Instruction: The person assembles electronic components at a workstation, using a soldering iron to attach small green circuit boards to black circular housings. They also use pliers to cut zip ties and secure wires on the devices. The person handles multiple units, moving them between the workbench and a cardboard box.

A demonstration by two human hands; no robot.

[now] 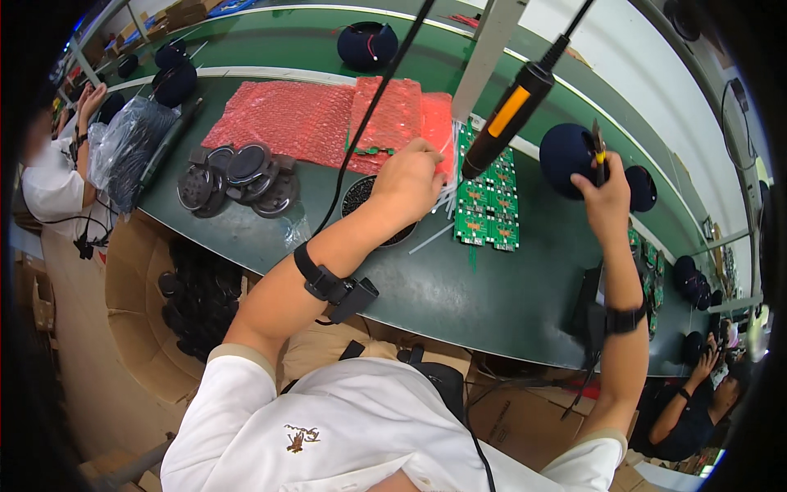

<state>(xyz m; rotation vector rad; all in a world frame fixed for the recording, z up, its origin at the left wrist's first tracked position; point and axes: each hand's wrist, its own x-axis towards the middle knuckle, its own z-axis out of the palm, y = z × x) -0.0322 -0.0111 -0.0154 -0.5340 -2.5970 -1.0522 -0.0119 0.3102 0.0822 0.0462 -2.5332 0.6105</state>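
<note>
My right hand (608,201) is closed round a pair of pliers (601,156) with black and yellow handles, jaws pointing up. Just left of it, a dark blue rounded housing (564,160) sits on the bench, and a second blue housing (640,189) stands to the right. My left hand (408,184) has its fingers pinched together beside white cable ties (447,197); whatever lies between the fingertips is too small to make out. Beneath that wrist is a round bowl of small black parts (358,194). Green circuit boards (488,205) lie between my hands.
A black electric screwdriver (510,119) hangs over the boards on its cord. Pink bubble wrap (283,119) and black round parts (246,172) lie leftward. A cardboard box (135,316) of black parts stands below the bench. People work at both sides.
</note>
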